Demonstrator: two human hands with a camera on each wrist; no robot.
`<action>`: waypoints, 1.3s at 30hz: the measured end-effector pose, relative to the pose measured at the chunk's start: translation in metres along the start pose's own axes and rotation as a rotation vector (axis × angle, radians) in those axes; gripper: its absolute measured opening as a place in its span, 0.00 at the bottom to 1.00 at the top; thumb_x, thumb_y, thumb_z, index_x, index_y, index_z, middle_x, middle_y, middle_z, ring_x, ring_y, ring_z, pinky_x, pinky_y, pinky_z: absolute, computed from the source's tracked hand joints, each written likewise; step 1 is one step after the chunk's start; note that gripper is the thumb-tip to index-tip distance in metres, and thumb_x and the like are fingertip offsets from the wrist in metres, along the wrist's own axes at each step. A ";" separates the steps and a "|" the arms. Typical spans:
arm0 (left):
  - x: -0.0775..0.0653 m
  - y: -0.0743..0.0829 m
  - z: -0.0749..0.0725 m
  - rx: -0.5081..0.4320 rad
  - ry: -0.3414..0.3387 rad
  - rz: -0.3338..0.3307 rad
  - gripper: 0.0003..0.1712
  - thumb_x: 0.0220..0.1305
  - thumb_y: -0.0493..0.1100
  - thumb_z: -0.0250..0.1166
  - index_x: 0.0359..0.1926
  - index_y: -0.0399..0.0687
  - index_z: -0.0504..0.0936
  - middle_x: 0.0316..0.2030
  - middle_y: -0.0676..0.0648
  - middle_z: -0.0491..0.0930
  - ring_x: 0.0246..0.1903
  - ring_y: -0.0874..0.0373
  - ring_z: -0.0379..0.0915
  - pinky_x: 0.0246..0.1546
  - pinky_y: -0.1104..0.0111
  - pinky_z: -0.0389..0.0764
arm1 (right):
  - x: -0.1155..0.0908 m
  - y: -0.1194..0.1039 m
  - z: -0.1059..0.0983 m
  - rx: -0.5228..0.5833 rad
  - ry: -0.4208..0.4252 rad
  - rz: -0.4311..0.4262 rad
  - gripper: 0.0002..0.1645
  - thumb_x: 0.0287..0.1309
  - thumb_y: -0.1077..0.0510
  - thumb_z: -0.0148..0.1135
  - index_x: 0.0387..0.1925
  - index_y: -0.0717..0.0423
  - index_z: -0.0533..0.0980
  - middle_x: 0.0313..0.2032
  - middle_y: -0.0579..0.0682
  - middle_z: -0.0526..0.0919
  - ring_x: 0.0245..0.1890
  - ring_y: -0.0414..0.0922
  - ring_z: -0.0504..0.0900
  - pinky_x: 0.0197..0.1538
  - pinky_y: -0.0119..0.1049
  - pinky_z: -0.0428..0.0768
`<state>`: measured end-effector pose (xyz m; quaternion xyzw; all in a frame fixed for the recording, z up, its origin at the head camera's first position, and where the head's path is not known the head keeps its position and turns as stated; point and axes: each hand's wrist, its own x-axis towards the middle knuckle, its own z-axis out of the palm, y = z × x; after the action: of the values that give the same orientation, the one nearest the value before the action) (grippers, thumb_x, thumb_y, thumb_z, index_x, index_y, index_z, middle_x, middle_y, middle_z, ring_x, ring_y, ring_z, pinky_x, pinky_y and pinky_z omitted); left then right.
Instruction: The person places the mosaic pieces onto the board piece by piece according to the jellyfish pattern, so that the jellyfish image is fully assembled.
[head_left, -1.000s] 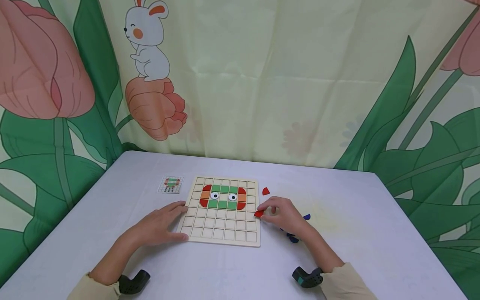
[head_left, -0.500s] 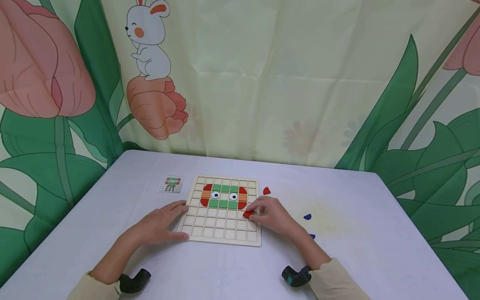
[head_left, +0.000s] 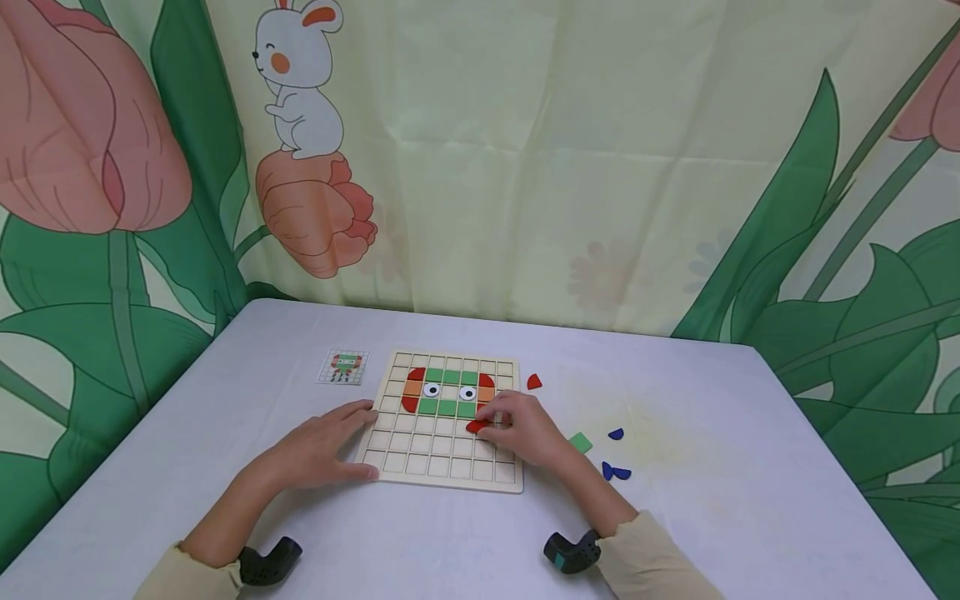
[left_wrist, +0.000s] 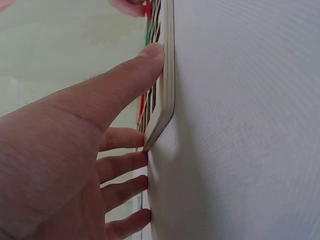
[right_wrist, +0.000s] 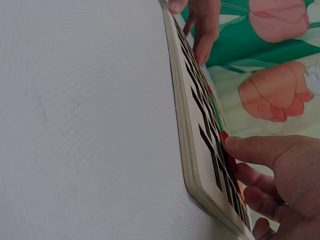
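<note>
A wooden grid board [head_left: 427, 467] lies on the table, with green, red and orange tiles and two eye tiles [head_left: 432, 390] set in its upper rows. My left hand [head_left: 311, 450] rests at the board's left edge, thumb on the near corner and fingers spread along the side, as the left wrist view also shows. Between thumb and fingers, my right hand [head_left: 521, 427] pinches a red tile [head_left: 476, 427] over the cells just below the green row. That hand covers some cells on the board's right side.
A small pattern card [head_left: 343, 367] lies left of the board. To the right are a loose red tile [head_left: 534, 382], a green square tile [head_left: 581, 442] and several blue pieces [head_left: 616, 434]. A printed curtain [head_left: 480, 167] hangs behind the table.
My right hand has carried the red tile leftward from the board's right edge to over its middle cells, uncovering the green tile and blue pieces. The left hand stays in place.
</note>
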<state>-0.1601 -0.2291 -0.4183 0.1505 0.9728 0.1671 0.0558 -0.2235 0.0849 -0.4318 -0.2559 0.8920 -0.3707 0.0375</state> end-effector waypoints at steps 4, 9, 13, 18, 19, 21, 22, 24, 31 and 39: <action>0.000 0.000 0.000 0.000 0.000 -0.002 0.51 0.47 0.67 0.71 0.67 0.47 0.68 0.71 0.42 0.61 0.69 0.41 0.59 0.62 0.42 0.66 | 0.002 0.001 0.004 -0.013 0.004 0.033 0.12 0.53 0.55 0.72 0.41 0.47 0.86 0.33 0.41 0.80 0.28 0.40 0.71 0.25 0.27 0.70; 0.000 0.001 -0.001 -0.001 -0.001 0.003 0.50 0.48 0.67 0.71 0.67 0.47 0.68 0.71 0.42 0.62 0.69 0.41 0.59 0.62 0.42 0.67 | 0.002 0.001 0.004 -0.019 0.012 0.030 0.11 0.53 0.55 0.72 0.41 0.46 0.86 0.32 0.40 0.79 0.28 0.40 0.71 0.24 0.27 0.69; 0.000 0.000 -0.001 -0.004 -0.005 0.000 0.50 0.48 0.67 0.71 0.67 0.47 0.68 0.71 0.42 0.61 0.69 0.41 0.59 0.62 0.41 0.66 | 0.003 0.001 0.003 -0.015 0.000 -0.002 0.11 0.55 0.58 0.69 0.42 0.47 0.86 0.35 0.41 0.81 0.29 0.40 0.72 0.26 0.26 0.70; 0.000 0.001 -0.001 -0.007 -0.010 -0.002 0.50 0.48 0.67 0.70 0.67 0.47 0.68 0.71 0.42 0.61 0.69 0.41 0.59 0.62 0.41 0.66 | 0.005 0.000 0.004 -0.020 -0.029 -0.031 0.12 0.57 0.62 0.67 0.43 0.48 0.86 0.38 0.43 0.81 0.32 0.40 0.72 0.31 0.26 0.73; 0.000 0.001 -0.001 -0.007 -0.010 -0.001 0.50 0.48 0.67 0.70 0.67 0.47 0.68 0.71 0.42 0.61 0.69 0.41 0.59 0.62 0.41 0.66 | 0.005 0.000 0.004 -0.021 -0.029 -0.030 0.12 0.57 0.62 0.67 0.43 0.49 0.86 0.38 0.44 0.81 0.33 0.40 0.73 0.31 0.26 0.74; 0.000 0.001 -0.001 -0.008 -0.010 -0.002 0.50 0.48 0.67 0.71 0.67 0.47 0.68 0.71 0.42 0.62 0.69 0.41 0.59 0.62 0.41 0.66 | 0.005 -0.001 0.005 -0.022 -0.023 -0.023 0.12 0.56 0.61 0.68 0.42 0.49 0.86 0.37 0.43 0.81 0.32 0.40 0.73 0.31 0.26 0.73; 0.000 0.002 -0.001 -0.007 -0.010 -0.003 0.50 0.48 0.67 0.71 0.67 0.47 0.68 0.71 0.42 0.62 0.69 0.41 0.59 0.62 0.41 0.66 | 0.006 -0.002 0.005 -0.022 -0.017 -0.017 0.11 0.56 0.61 0.68 0.41 0.49 0.86 0.37 0.43 0.81 0.31 0.40 0.73 0.30 0.26 0.73; 0.000 0.002 -0.002 -0.006 -0.010 -0.004 0.50 0.48 0.67 0.71 0.67 0.47 0.68 0.71 0.42 0.62 0.69 0.41 0.59 0.62 0.41 0.66 | 0.007 -0.003 0.006 -0.022 -0.007 -0.014 0.10 0.55 0.60 0.69 0.40 0.50 0.87 0.35 0.43 0.82 0.30 0.40 0.72 0.29 0.26 0.72; -0.001 0.001 -0.001 -0.004 -0.009 -0.004 0.50 0.48 0.68 0.70 0.67 0.47 0.68 0.71 0.43 0.61 0.70 0.42 0.59 0.62 0.41 0.66 | 0.009 -0.009 0.011 0.014 0.013 0.025 0.06 0.53 0.60 0.71 0.35 0.53 0.87 0.30 0.43 0.80 0.29 0.40 0.72 0.27 0.27 0.71; 0.000 0.000 0.000 -0.010 -0.004 -0.013 0.50 0.47 0.67 0.71 0.67 0.48 0.68 0.71 0.43 0.62 0.69 0.42 0.59 0.62 0.41 0.66 | 0.012 -0.016 0.017 0.046 0.010 0.070 0.03 0.52 0.60 0.71 0.32 0.54 0.86 0.31 0.44 0.80 0.32 0.39 0.75 0.32 0.28 0.75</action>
<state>-0.1601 -0.2288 -0.4182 0.1443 0.9728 0.1713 0.0594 -0.2228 0.0587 -0.4323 -0.2220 0.8918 -0.3908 0.0518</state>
